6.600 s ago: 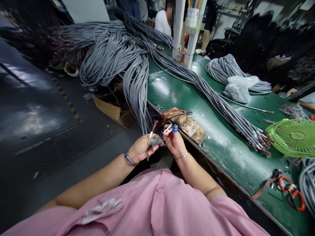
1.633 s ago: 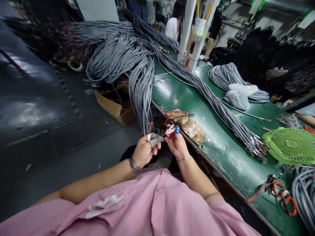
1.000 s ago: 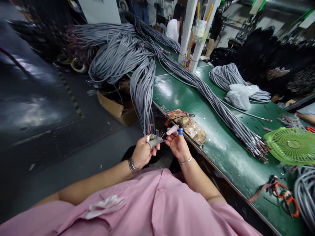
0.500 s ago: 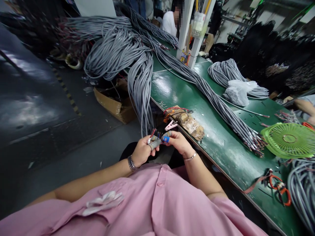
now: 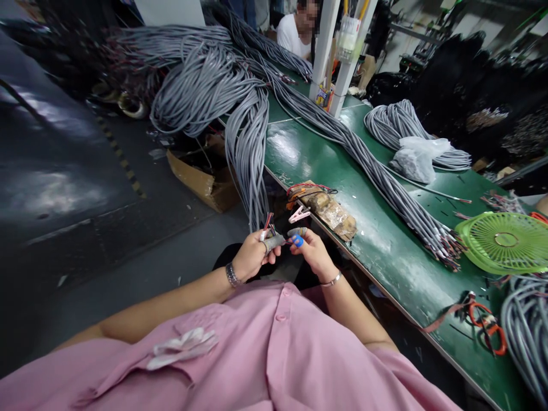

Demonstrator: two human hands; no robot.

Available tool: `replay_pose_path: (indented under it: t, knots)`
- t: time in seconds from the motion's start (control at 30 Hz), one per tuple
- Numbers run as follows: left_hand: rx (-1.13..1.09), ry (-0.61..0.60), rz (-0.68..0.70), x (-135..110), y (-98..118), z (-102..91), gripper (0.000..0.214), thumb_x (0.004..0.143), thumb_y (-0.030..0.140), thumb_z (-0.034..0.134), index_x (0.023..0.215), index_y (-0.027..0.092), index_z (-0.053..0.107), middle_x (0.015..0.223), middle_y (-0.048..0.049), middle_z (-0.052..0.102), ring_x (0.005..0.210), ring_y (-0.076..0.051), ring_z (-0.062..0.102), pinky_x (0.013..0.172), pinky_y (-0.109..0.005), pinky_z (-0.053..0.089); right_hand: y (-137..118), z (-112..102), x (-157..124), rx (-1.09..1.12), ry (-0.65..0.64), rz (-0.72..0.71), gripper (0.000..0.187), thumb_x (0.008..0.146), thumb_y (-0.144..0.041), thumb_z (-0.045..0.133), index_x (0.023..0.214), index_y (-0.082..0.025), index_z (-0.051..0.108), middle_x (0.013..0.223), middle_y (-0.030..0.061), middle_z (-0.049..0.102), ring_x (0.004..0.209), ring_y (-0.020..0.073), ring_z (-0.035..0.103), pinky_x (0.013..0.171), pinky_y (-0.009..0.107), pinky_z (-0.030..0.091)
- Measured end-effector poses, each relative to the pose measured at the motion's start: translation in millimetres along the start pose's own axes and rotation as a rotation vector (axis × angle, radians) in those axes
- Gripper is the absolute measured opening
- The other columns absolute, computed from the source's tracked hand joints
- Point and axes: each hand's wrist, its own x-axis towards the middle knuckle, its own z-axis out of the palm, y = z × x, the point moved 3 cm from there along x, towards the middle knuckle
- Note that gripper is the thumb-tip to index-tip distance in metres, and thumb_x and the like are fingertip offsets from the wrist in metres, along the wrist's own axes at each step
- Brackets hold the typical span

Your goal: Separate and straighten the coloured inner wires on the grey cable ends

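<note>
In front of my lap, my left hand [image 5: 252, 257] is closed around the end of a cable, its white tip and several thin coloured wires [image 5: 269, 224] sticking up past the fingers. Grey wrapping covers the left thumb. My right hand [image 5: 315, 256] pinches at the wires from the other side, with blue tape round one finger and a grey wrap on another. Thin strands span the small gap between both hands. A pale pink clip [image 5: 298, 214] is just beyond the right fingers, beside a taped brown block [image 5: 329, 212] on the green table's edge.
Grey cable bundles [image 5: 351, 142] lie along the green table [image 5: 295, 154], and more hang over its left edge. A green fan [image 5: 507, 240], orange-handled scissors [image 5: 486, 328] and a plastic bag [image 5: 415, 160] are rightward. A cardboard box [image 5: 201, 185] stands on the floor. A person in white [image 5: 293, 34] sits behind.
My hands have drawn slightly apart, the right one moving a little rightward, and the coloured wires in the left now stand more upright. The view has shifted slightly. The person behind has turned.
</note>
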Motion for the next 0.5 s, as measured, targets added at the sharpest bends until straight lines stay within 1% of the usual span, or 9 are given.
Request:
replay_pose_path:
  t: [0.07,0.1,0.13,0.2,0.27,0.33,0.4,0.43,0.5]
  knots:
    - [-0.076,0.027,0.002,0.2,-1.7,0.9,0.018,0.072,0.029,0.066,0.068,0.015,0.055,0.054,0.0006,0.061,0.035,-0.007,0.049,0.031,-0.016,0.024,7.8,6.2,-3.6,0.051,0.054,-0.036,0.033,0.069,-0.039,0.075,0.093,-0.02,0.065,0.08,0.0004,0.063,0.064,0.0114,0.054,0.059,0.024,0.046]
    - [-0.101,0.033,0.003,0.0,-2.4,1.8,0.018,0.071,0.029,0.066,0.069,0.016,0.055,0.055,0.0007,0.062,0.036,-0.007,0.05,0.031,-0.016,0.024,10.6,8.8,-5.0,0.066,0.103,-0.073,0.03,0.068,-0.037,0.076,0.091,-0.02,0.065,0.079,-0.0002,0.062,0.065,0.0114,0.054,0.061,0.024,0.046]
    - [-0.116,0.033,0.006,-0.1,-2.5,2.7,0.018,0.071,0.028,0.066,0.069,0.016,0.054,0.055,0.0008,0.062,0.036,-0.007,0.05,0.031,-0.016,0.025,12.8,10.7,-5.9,0.077,0.149,-0.102,0.026,0.07,-0.036,0.075,0.088,-0.02,0.065,0.077,-0.0006,0.061,0.065,0.0114,0.053,0.062,0.024,0.045]
    - [-0.119,0.008,0.012,-0.1,-1.0,4.4,0.017,0.072,0.028,0.066,0.068,0.015,0.055,0.056,-0.0003,0.063,0.038,-0.008,0.052,0.032,-0.017,0.028,15.1,12.5,-5.0,0.103,0.183,-0.109,0.02,0.074,-0.036,0.071,0.082,-0.019,0.064,0.074,-0.0009,0.06,0.065,0.0113,0.053,0.062,0.024,0.045]
    - [-0.066,-0.053,0.005,0.3,2.4,5.0,0.017,0.073,0.028,0.066,0.067,0.014,0.057,0.058,-0.0029,0.065,0.043,-0.01,0.057,0.035,-0.017,0.033,14.0,10.7,-0.7,0.142,0.152,-0.065,0.02,0.074,-0.037,0.071,0.079,-0.019,0.064,0.072,-0.0012,0.06,0.063,0.0109,0.053,0.059,0.024,0.044]
    - [0.037,-0.146,-0.017,0.1,5.5,4.7,0.018,0.073,0.029,0.066,0.067,0.013,0.059,0.058,-0.0054,0.067,0.046,-0.013,0.061,0.038,-0.018,0.037,10.3,8.0,5.6,0.165,0.07,-0.003,0.023,0.07,-0.037,0.075,0.076,-0.018,0.064,0.068,-0.0017,0.06,0.059,0.0104,0.052,0.057,0.024,0.044]
    - [0.131,-0.235,-0.042,-1.2,6.1,3.7,0.018,0.074,0.029,0.066,0.066,0.013,0.061,0.057,-0.0065,0.067,0.045,-0.014,0.061,0.037,-0.018,0.037,6.5,7.8,12.2,0.159,-0.034,0.056,0.027,0.065,-0.037,0.079,0.074,-0.017,0.064,0.065,-0.0019,0.06,0.056,0.01,0.052,0.055,0.023,0.043]
    - [0.154,-0.26,-0.05,-2.1,5.3,2.9,0.019,0.074,0.029,0.066,0.067,0.013,0.062,0.055,-0.0065,0.066,0.043,-0.014,0.06,0.036,-0.018,0.035,5.4,8.9,15.2,0.153,-0.077,0.082,0.028,0.063,-0.037,0.08,0.073,-0.016,0.064,0.063,-0.002,0.06,0.055,0.0097,0.052,0.054,0.023,0.042]
    - [0.136,-0.253,-0.053,-3.4,2.4,0.7,0.018,0.074,0.03,0.065,0.068,0.013,0.062,0.053,-0.0056,0.065,0.039,-0.012,0.058,0.034,-0.018,0.031,5.5,12.4,20.3,0.173,-0.108,0.119,0.03,0.061,-0.037,0.082,0.071,-0.015,0.063,0.06,-0.0024,0.059,0.051,0.0082,0.049,0.051,0.021,0.04]
